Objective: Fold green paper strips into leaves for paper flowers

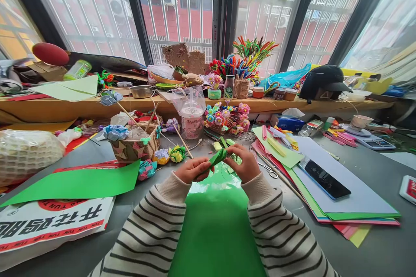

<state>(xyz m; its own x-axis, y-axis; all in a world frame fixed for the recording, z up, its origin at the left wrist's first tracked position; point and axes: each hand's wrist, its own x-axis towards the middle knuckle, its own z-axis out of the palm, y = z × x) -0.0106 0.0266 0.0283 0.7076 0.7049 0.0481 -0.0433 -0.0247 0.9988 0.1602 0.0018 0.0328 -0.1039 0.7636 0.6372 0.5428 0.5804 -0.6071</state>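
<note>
A small folded green paper piece point(218, 156) is pinched between both hands above the table's middle. My left hand point(193, 169) grips its lower left end with curled fingers. My right hand point(244, 162) holds its right end. Both wrists wear striped sleeves. Under them lies a large shiny green sheet point(217, 225) that runs toward me. Small green paper scraps point(224, 142) lie just beyond the hands.
A green paper sheet point(81, 183) lies left over a printed bag point(48, 220). A stack of coloured paper point(344, 199) with a phone point(325, 178) sits right, scissors point(269, 171) beside it. A basket of paper flowers point(133, 145) and a plastic cup point(191, 121) stand behind.
</note>
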